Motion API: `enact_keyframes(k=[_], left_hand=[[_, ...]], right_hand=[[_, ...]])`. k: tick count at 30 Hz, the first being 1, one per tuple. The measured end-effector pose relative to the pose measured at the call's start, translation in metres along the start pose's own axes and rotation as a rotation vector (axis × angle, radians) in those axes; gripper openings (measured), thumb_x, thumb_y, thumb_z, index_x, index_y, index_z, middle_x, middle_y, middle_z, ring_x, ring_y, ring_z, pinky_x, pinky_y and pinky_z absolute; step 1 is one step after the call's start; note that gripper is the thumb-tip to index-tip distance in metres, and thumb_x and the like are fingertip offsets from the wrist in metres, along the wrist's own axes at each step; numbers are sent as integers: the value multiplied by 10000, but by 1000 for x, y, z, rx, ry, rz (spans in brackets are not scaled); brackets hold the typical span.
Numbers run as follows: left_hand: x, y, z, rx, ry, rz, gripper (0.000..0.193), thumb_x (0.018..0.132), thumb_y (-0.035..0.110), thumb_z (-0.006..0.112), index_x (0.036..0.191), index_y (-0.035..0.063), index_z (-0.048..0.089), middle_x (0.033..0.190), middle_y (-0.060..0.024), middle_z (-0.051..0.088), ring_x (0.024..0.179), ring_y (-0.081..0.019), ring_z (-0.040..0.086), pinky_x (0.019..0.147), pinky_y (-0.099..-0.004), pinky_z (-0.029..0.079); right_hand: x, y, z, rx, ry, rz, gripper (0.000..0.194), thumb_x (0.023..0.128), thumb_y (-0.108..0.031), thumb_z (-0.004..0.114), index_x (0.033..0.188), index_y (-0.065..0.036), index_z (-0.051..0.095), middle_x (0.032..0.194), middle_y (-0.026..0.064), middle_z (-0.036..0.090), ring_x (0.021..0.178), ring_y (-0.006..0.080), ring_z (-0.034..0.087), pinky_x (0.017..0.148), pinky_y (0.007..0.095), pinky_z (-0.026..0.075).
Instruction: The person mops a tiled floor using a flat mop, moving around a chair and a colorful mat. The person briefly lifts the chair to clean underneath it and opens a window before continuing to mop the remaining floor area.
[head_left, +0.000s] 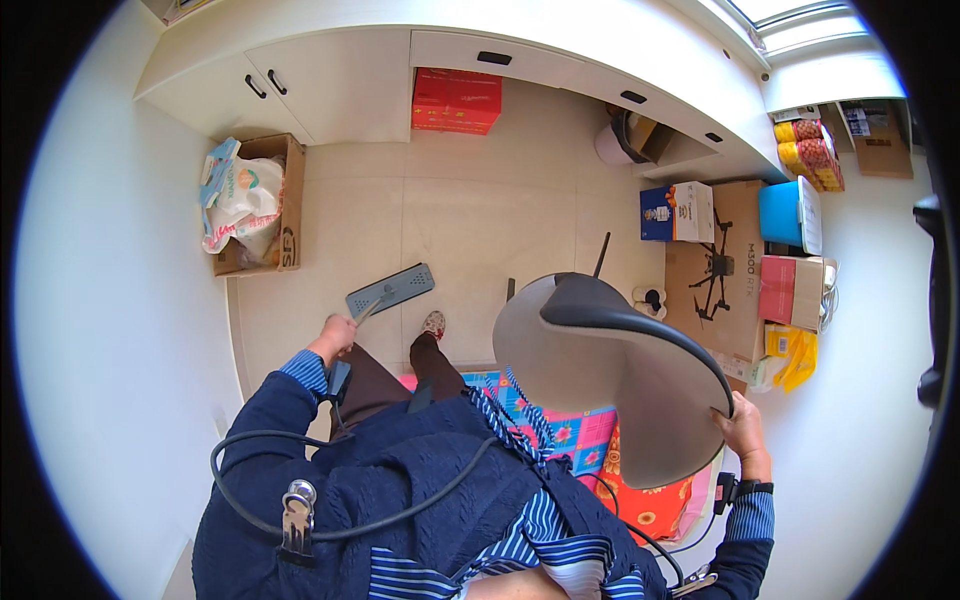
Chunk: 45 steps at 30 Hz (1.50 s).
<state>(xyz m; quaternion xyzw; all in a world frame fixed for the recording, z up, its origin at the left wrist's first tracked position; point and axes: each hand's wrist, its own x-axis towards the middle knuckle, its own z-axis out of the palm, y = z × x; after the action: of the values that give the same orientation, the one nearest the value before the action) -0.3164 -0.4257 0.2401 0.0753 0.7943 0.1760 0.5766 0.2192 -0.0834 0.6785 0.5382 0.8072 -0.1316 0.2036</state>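
My left hand (335, 341) is closed around the pole of a flat mop (391, 289). The mop's grey rectangular head lies on the tiled floor in front of my feet, slanting up to the right. On the other side, my right hand (741, 429) grips the dark rim of a grey chair (660, 405) with a curved shell. The chair stands close to my right side and hides part of the floor. A patterned shoe (433, 324) shows just right of the mop head. Cables cross my dark sweater (405, 480).
At left stands an open cardboard box (294, 202) holding plastic bags. A red box (457, 101) sits beneath the white cabinets (337, 82). Along the right wall are a large drone carton (682, 300), a blue bin (781, 214) and other boxes. Floral bedding (581, 435) lies behind the chair.
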Motion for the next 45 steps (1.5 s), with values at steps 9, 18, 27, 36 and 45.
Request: enact_keyframes(k=[9,18,27,36,45], left_hand=[[-3,20,-3,114,-40,-40,209,899,113,436,1028,41,585,578,-76,545,409,-150,497,338,-291,363],[-14,33,8,49,44,-71,159,883,118,448,924,47,585,554,-70,525,402,-168,500,353,-313,376],[-21,54,12,134,-32,-99,242,899,129,411,1080,33,542,642,-85,569,420,-135,488,351,-269,372],[-28,55,23,214,33,-61,251,921,141,415,1114,28,530,659,-73,578,439,-127,493,386,-262,388],[-34,92,41,214,9,-142,231,949,137,395,1096,14,525,684,-75,588,438,-115,467,406,-264,398]], right_hand=[[22,65,33,303,17,117,255,732,-106,680,968,-18,637,874,134,670,796,248,635,745,320,495],[70,154,30,370,84,274,321,765,-116,659,1048,23,603,908,143,672,809,226,628,754,338,497],[166,337,83,-58,452,474,555,775,-101,666,1255,36,426,1221,254,495,1140,386,472,997,397,368],[253,455,107,-36,532,605,521,789,-69,598,1268,43,424,1251,247,487,1177,372,465,1015,397,356],[285,517,133,-51,548,641,508,812,-53,553,1290,28,401,1268,253,476,1190,379,458,1026,393,342]])
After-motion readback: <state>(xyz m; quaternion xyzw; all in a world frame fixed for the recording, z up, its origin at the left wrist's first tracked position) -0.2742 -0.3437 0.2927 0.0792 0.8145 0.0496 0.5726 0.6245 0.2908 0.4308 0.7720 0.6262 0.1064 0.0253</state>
